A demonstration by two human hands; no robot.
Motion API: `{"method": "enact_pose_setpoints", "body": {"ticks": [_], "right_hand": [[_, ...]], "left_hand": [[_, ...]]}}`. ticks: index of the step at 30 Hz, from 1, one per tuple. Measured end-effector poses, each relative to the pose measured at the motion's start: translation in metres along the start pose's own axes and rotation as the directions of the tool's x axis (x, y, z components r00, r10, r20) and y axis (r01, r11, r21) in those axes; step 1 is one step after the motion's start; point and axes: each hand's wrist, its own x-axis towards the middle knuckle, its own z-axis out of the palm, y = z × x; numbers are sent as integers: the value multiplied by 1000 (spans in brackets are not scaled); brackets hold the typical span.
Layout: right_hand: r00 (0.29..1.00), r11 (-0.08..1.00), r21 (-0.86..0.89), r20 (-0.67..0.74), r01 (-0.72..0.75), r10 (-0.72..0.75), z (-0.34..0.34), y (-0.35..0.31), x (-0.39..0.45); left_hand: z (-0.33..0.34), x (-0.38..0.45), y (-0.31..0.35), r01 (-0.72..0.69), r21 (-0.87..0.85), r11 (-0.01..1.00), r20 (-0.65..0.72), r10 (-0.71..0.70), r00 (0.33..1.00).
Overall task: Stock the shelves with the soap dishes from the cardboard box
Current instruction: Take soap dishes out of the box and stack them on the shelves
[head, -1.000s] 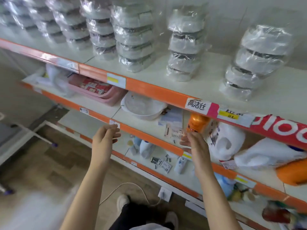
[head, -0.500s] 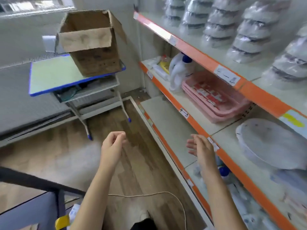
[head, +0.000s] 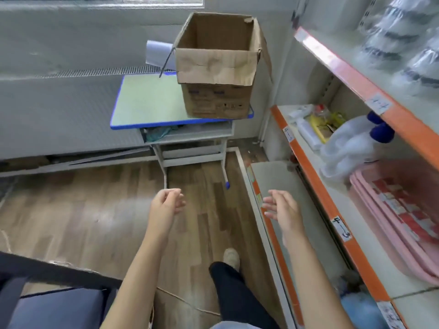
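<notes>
1. Left hand (head: 166, 204): held out over the wood floor (head: 95, 210), fingers loosely curled, nothing in it.
2. Right hand (head: 282, 210): empty, fingers relaxed and spread, near the orange edge of the low shelf (head: 273, 224).
3. Cardboard box (head: 217, 67): open-topped, on the right end of a blue-edged desk (head: 147, 100), well ahead of both hands; contents not visible.
4. Wrapped soap dishes (head: 399, 36): stacked on the top shelf, far right, blurred.

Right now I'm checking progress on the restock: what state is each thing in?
Cardboard box: open, flaps up, upright on the desk.
Left hand: empty, fingers loosely curled.
Right hand: empty, fingers relaxed.
Soap dishes: wrapped, stacked on the top shelf.
</notes>
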Motion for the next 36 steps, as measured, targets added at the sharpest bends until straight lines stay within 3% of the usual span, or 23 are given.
{"method": "enact_pose_setpoints", "body": {"ticks": [5,11,16,20,26,30,33,36], "right_hand": [[997,998,47,54,50,-52,39,-60,112],[979,970,137,1,201,-203,58,-170,220],[936,920,183,-14,347,-351,77,-257,287],[881,877,96,-3,472,-474,107,-303,339],[905,900,-95,61,425,-421,169,-325,420],[951,872,-409,256,269,-174,203,-332,487],[944,718,-664,328,208,30,220,-335,530],[927,550,-797,361,250,102,237,-331,567]], "left_hand": [[43,99,64,-86,-76,993,-71,80,994],[100,202,168,-250,-88,964,-44,247,968],[126,274,247,-402,-135,906,17,408,913],[150,348,293,-485,-100,869,184,495,849],[184,463,321,-517,159,841,405,422,811],[221,537,337,-555,385,737,584,271,765],[251,577,337,-625,567,537,706,74,705],[275,605,330,-699,649,301,744,-61,665]]}}
